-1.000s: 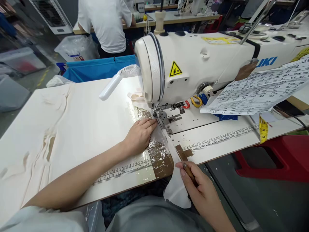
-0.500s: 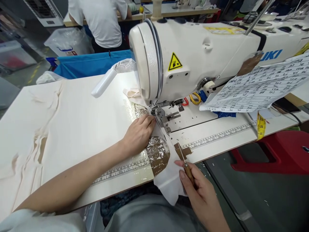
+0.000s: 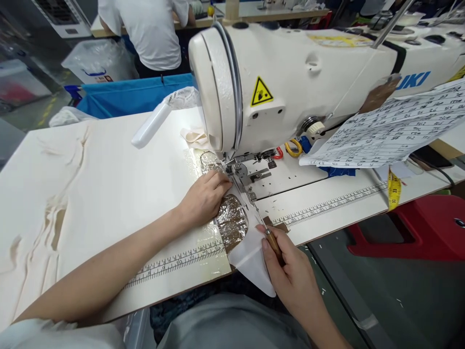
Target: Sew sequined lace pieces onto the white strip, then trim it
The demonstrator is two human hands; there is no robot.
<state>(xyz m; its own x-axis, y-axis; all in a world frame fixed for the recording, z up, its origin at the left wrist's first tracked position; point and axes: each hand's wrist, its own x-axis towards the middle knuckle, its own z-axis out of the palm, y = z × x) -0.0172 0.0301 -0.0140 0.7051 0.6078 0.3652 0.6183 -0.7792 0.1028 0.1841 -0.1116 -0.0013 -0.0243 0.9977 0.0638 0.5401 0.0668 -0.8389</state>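
Observation:
My right hand (image 3: 290, 266) is closed round the wooden handle of an awl (image 3: 273, 246). The awl's thin metal tip reaches up over the edge of a white fabric piece (image 3: 252, 259), beside the metal guide near the presser foot. My left hand (image 3: 207, 196) lies left of the needle area with its fingers curled together on the fabric, fingertips close to the presser foot (image 3: 229, 168). White fabric runs from under the sewing machine (image 3: 301, 82) down past the table's front edge. Beneath it, shiny clear tape covers a brown patch (image 3: 232, 225) on the tabletop.
A stack of cream fabric pieces (image 3: 47, 242) lies at the left of the table (image 3: 138, 179). Papers with writing (image 3: 385, 131) lean on the machine at right; a yellow tape measure (image 3: 394, 189) hangs below. A red stool (image 3: 417, 228) stands right. Another person (image 3: 152, 34) sits beyond.
My right hand has moved up and left with the awl, its tip now nearer the presser foot. The white fabric has shifted upward a little. My left hand stays near the needle.

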